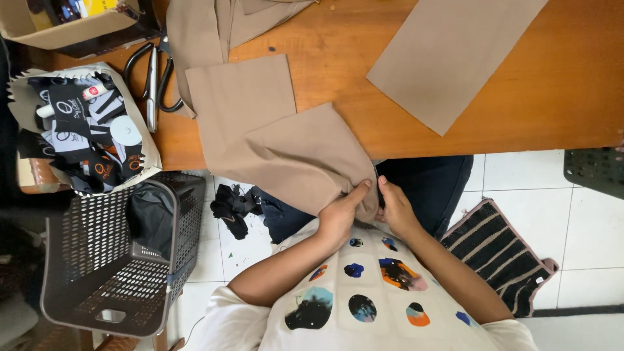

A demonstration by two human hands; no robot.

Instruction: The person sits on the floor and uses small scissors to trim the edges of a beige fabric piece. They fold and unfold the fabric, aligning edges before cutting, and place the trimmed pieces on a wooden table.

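A tan fabric piece (292,153) lies half on the wooden table (533,104), and its lower corner hangs over the table's edge toward my lap. My left hand (339,216) pinches that hanging corner, thumb on top. My right hand (395,208) grips the same corner from the right, close beside the left hand. A second tan piece (240,91) lies under it on the table. A third, long tan strip (448,55) lies apart at the right.
Black-handled scissors (153,78) lie left of the fabric. Beside them a paper-lined tray (91,130) holds black labels and scraps. A grey plastic basket (117,260) stands on the tiled floor at the left, with dark scraps (233,207) near it. A striped mat (504,250) lies at the right.
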